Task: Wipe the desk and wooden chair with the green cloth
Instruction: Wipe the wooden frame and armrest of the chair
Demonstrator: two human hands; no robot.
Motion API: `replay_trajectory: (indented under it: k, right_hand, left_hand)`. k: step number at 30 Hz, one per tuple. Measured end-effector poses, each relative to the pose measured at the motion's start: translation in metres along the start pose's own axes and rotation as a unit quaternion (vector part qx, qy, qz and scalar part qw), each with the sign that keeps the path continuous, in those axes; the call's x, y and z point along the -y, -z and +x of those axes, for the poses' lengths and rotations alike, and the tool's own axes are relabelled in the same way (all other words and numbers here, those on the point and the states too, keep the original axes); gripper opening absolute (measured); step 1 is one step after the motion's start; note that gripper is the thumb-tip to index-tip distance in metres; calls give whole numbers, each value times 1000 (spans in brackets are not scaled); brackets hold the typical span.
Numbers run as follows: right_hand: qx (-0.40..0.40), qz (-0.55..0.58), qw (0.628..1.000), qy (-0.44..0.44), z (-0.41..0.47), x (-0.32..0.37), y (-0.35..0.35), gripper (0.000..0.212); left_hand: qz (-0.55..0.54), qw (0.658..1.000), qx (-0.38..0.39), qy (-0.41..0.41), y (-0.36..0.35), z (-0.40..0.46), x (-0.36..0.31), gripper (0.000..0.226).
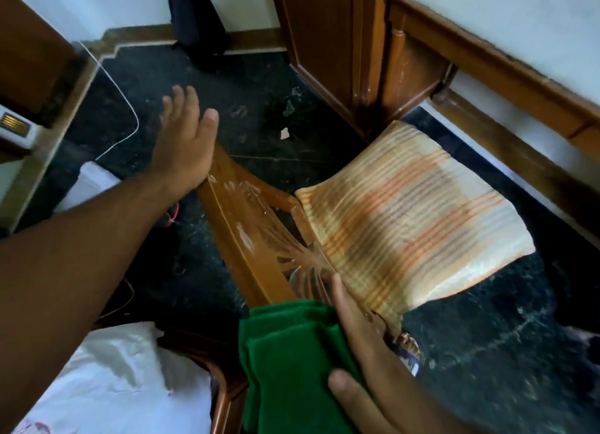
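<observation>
The wooden chair (pixel 240 226) stands below me, its carved backrest nearest and its striped orange and cream seat cushion (pixel 406 219) beyond. My left hand (pixel 185 141) is stretched out flat, its heel resting on the top end of the backrest, fingers straight. My right hand (pixel 367 362) lies with straight fingers on the folded green cloth (pixel 285 362), pressing it against the lower end of the backrest. The wooden desk (pixel 341 44) rises at the top, its leg panel just past the chair seat.
Dark marble floor (pixel 487 336) surrounds the chair, with small bits of debris (pixel 284 133). A white cable (pixel 130 118) runs over the floor at the left. White fabric (pixel 117 385) lies at the lower left. A dark object (pixel 194 21) leans on the far wall.
</observation>
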State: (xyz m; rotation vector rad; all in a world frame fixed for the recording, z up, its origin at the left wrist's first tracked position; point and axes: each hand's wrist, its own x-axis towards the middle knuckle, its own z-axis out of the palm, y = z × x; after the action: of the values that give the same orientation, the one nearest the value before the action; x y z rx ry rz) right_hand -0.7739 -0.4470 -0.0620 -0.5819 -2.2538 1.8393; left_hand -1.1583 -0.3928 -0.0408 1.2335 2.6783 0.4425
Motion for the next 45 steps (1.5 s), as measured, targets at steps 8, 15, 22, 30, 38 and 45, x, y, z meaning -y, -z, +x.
replay_trajectory:
  k: [8,15,22,30,38,45]
  right_hand:
    - [146,147,978,-3,96,-2,-12,58]
    - [80,153,983,-70,206,26,-19,60]
    - [216,92,967,-101,61,13,-5,84]
    - [105,-256,954,-117,86,65,-44,89]
    - [-58,-357,921,-143,206,86,-67,74]
    - [-169,-386,893,-157,194,98,-66,79]
  left_hand:
    - [4,1000,13,0,-6,1,7,76]
    - [12,1000,26,-13,2,-1,2,75]
    - [1,999,35,-1,1,-2,-1,71]
    - [-36,998,40,-11,1,1,2,67]
    - [-248,940,232,15,51,19,34,66]
    - [-196,961,141,-132,68,18,54,48]
